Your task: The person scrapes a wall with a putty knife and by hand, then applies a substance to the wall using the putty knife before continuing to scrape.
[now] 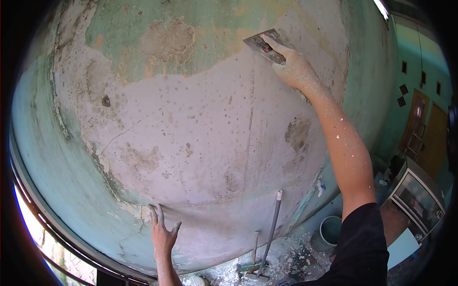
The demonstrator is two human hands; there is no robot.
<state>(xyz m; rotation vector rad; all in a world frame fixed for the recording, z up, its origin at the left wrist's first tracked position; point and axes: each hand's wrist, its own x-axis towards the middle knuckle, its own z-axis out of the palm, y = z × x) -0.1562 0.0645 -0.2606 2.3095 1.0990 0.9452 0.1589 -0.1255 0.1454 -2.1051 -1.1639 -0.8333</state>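
Observation:
My right hand (293, 67) is closed around a flat metal plastering trowel (258, 45), its index finger stretched along the top. The trowel lies against the upper part of the wall (205, 128), close to where green paint meets bare pale plaster. Lower down, my left hand (164, 234) is open with its fingers spread, and the fingertips appear to rest on the wall beside a cracked paint edge. Whitish flecks speckle my right arm. The wall's bare surface has pits, stains and rough patches.
A long-handled tool (273, 229) and a hammer-like tool (255, 245) lean at the wall's foot. Paint chips cover the floor (291, 252). A bucket (329, 232) stands at right, near a grey cabinet (414, 195) with a glass front. A window frame (62, 238) borders the lower left.

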